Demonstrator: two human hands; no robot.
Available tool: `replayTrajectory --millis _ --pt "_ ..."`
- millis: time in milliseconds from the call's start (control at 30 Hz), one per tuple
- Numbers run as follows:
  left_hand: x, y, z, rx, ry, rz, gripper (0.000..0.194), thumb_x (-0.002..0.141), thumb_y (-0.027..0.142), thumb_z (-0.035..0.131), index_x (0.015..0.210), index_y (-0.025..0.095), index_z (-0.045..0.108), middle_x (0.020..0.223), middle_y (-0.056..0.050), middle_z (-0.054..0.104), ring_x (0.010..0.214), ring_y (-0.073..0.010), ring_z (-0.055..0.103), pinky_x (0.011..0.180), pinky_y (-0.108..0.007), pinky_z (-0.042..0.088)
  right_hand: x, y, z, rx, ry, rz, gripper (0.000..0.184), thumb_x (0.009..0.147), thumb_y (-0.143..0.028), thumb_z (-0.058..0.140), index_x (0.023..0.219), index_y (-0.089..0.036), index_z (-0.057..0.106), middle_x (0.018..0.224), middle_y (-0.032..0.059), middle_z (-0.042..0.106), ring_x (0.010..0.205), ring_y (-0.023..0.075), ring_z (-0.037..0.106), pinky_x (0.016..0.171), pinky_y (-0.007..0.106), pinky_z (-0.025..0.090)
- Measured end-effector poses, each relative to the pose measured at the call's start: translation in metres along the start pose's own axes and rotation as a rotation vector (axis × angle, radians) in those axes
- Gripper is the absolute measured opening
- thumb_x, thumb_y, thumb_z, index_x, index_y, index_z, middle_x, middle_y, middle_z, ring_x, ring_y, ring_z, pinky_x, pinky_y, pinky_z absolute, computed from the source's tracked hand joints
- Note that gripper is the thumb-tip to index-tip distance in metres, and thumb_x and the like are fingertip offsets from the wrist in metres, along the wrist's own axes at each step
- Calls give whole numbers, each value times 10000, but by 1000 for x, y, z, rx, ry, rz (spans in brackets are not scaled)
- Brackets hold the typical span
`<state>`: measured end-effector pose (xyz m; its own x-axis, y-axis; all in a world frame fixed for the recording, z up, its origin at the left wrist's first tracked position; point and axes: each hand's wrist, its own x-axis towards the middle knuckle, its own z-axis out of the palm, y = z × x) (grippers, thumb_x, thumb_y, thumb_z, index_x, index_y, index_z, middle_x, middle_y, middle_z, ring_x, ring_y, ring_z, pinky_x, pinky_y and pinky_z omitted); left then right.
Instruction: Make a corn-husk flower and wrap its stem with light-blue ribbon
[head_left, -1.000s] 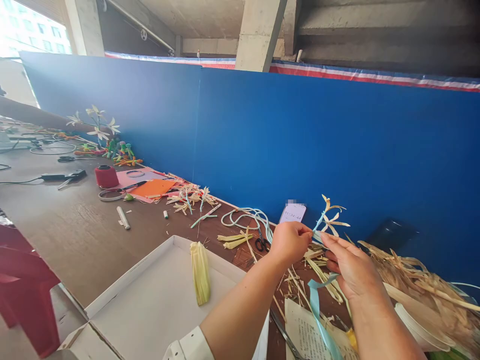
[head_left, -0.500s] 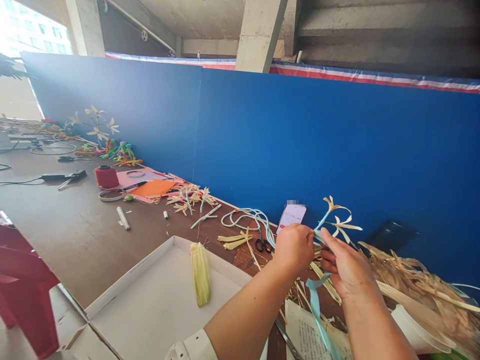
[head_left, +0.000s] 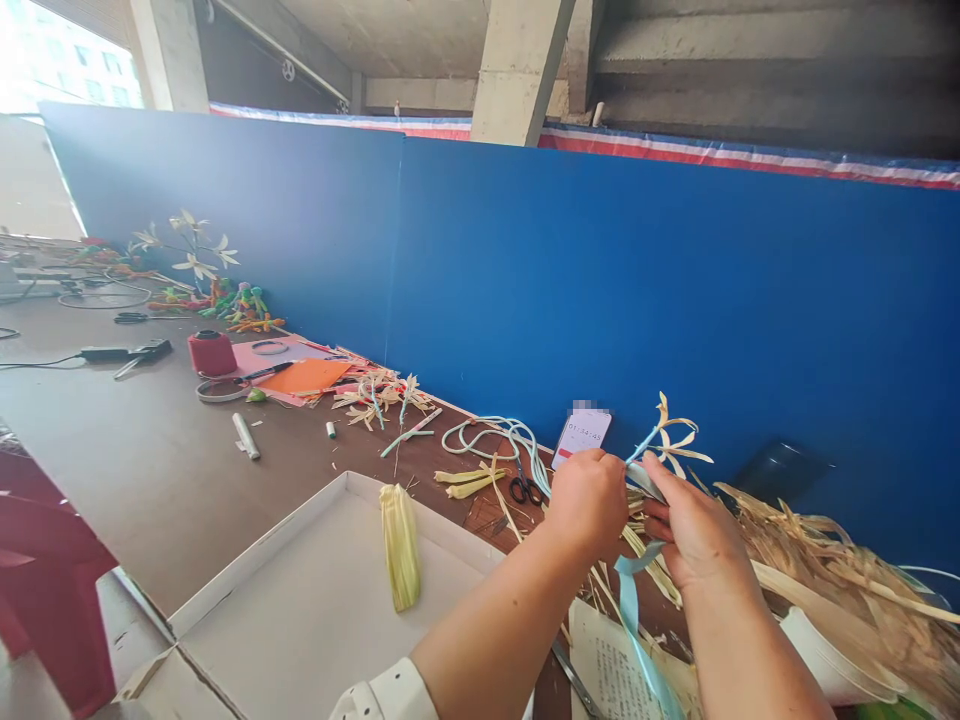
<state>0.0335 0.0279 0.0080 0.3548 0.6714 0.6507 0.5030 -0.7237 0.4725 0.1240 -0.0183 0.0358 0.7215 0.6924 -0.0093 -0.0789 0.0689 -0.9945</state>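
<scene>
My left hand (head_left: 591, 503) is closed round the stem of a flower (head_left: 679, 438) made of pale husk-like petals, its stem wrapped in light blue. The blossoms stick out past the fingers to the upper right. Between the thumb and fingers of my right hand (head_left: 703, 530), a light blue ribbon (head_left: 631, 610) is pinched close to the stem. Its loose end hangs down over a written sheet of paper (head_left: 600, 650). Just behind my left hand leans a phone (head_left: 584, 430) showing a timer.
A white tray (head_left: 285, 620) holds a yellow-green husk (head_left: 400, 550). Black-handled scissors (head_left: 526, 488), a pale cord (head_left: 495, 428) and husk strips (head_left: 472, 482) lie beyond it. Dry husks (head_left: 832, 570) and a white cup (head_left: 836, 655) are at right. A blue partition (head_left: 525, 280) stands behind.
The flower has turned about its stem, and its blossoms sit slightly further left. Both hands stay almost in place, still holding the stem and ribbon.
</scene>
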Motion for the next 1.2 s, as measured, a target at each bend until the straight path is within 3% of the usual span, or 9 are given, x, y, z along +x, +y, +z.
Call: replayTrajectory --millis 167,333,533,667,833,1000,1100,1200 --pt "-1 3 2 42 -27 21 280 891 240 355 805 150 606 791 -70 617 751 -177 581 689 -278 445 9 4 1 -89 20 -68 333 467 -378 824 648 -189 617 407 -96 306 386 71 238 338 237 153" --pt "-2 6 0 -6 -34 -17 301 887 248 357 829 144 633 806 -88 636 758 -196 598 708 -299 464 13 6 -1 -93 43 -79 365 439 -366 826 693 -162 661 416 -87 348 403 71 260 348 228 173" --pt "5 -1 -1 -460 -173 -231 256 833 233 454 916 197 694 818 -61 685 770 -185 622 752 -310 496 15 3 -7 -165 76 -52 374 458 -365 816 740 -154 688 533 -20 564 447 95 413 368 222 289" --pt "12 -7 -5 -946 -380 -485 250 833 172 485 988 128 676 768 -56 674 652 -115 618 705 -264 526 18 2 -13 -184 53 -68 385 465 -352 811 772 -153 691 511 -29 556 426 100 417 370 230 285" --pt "14 -7 -17 -1296 -487 -608 148 813 115 544 872 87 678 737 -49 663 626 -82 621 764 -268 536 14 -3 -17 -202 15 -47 344 474 -351 807 732 -159 686 506 -35 547 437 84 414 386 210 286" --pt "13 -8 -23 -1372 -488 -679 113 797 144 599 751 73 674 654 -41 648 572 -76 610 697 -236 535 4 -12 -13 -186 -46 -31 375 426 -356 829 702 -151 678 520 -23 553 435 67 382 377 191 267" --pt "13 -9 -23 -1364 -482 -679 79 772 133 630 727 89 677 629 -21 643 541 -65 591 655 -220 527 1 -14 -12 -201 -88 -46 374 441 -380 825 700 -157 674 504 -26 538 407 56 329 353 191 211" --pt "13 -9 -21 -1353 -466 -665 75 764 142 644 715 96 676 624 -16 642 534 -64 584 627 -216 522 2 -14 -13 -212 -132 -47 368 461 -393 821 696 -155 669 497 -21 536 399 58 335 356 194 225"
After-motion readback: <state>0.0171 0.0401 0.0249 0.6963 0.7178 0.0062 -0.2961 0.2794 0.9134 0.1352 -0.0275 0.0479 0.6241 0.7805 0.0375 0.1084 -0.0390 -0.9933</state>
